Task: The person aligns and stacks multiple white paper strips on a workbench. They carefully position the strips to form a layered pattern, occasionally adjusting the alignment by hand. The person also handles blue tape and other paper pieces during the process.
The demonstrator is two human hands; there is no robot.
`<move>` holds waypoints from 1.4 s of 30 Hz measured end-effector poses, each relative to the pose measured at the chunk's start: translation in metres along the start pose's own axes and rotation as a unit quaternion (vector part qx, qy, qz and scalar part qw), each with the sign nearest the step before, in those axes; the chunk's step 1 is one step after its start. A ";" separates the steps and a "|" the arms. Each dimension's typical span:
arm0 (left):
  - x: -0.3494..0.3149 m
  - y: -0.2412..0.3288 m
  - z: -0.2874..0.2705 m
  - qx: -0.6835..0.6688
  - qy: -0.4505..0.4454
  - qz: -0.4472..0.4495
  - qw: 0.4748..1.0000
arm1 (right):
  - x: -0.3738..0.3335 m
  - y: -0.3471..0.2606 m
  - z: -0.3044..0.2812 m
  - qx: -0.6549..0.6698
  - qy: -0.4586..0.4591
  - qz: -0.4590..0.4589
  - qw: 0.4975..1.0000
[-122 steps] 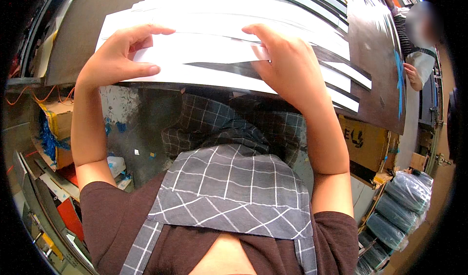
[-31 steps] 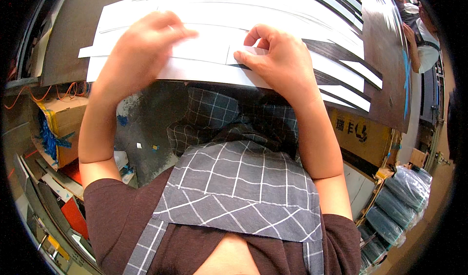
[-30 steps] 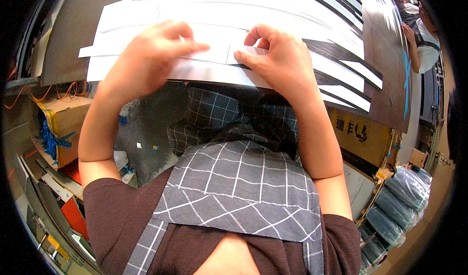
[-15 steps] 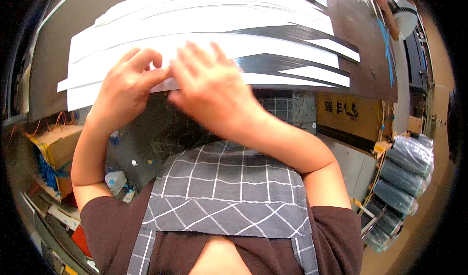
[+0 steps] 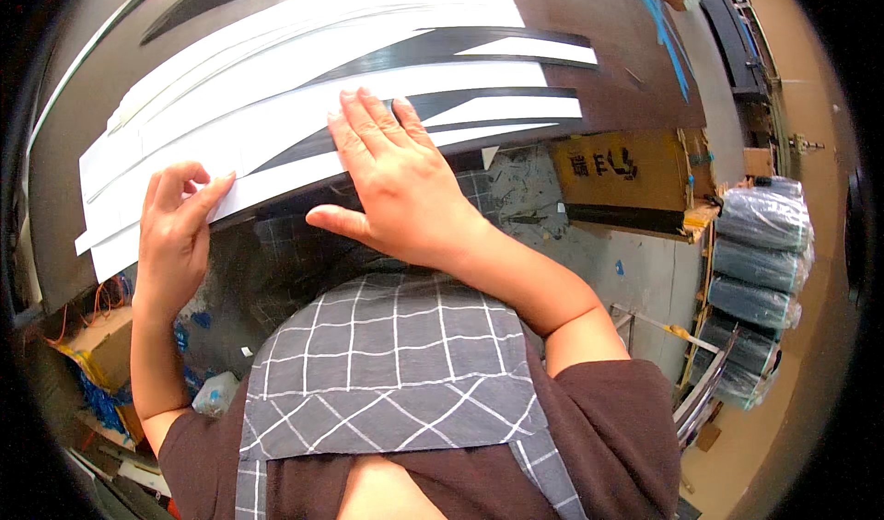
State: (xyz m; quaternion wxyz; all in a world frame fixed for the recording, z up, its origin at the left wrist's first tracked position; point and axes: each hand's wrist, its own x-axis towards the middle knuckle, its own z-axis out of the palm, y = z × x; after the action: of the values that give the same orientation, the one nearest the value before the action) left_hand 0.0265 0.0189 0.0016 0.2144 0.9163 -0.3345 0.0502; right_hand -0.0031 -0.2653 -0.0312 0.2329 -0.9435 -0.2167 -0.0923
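White paper strips (image 5: 276, 142) fanned along the dark worktop's (image 5: 635, 78) near edge are being aligned, we judge: our right hand (image 5: 396, 184) presses flat and open, our left hand (image 5: 175, 230) pinches the nearest strip's edge.

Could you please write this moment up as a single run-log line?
left hand: fingers on near edge of white strips | right hand: flat, palm down on strips | surface: dark table | wearing: grey checked apron

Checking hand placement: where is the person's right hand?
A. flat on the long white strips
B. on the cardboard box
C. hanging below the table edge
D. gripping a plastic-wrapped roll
A: the right hand lies palm down, fingers spread, on the white strips atop the dark table.
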 end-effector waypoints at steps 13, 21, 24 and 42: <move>0.035 -0.011 -0.015 0.011 -0.003 0.002 1.000 | 0.003 0.106 -0.119 -0.092 -0.102 0.081 0.987; 0.056 -0.019 -0.012 -0.081 -0.060 -0.063 0.993 | 0.000 0.134 -0.125 0.055 -0.071 0.104 0.991; 0.070 -0.022 -0.007 -0.103 -0.066 -0.084 0.989 | 0.009 0.152 -0.127 0.056 -0.035 0.082 0.994; 0.174 -0.051 0.022 0.088 0.038 -0.004 0.995 | 0.116 0.210 -0.083 -0.065 0.067 0.159 0.983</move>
State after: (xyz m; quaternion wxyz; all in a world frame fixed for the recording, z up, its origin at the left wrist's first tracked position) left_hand 0.1917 -0.0584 0.0047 0.1458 0.9305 -0.3163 0.1136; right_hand 0.1887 -0.4301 -0.0105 0.1969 -0.9707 -0.0409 -0.1313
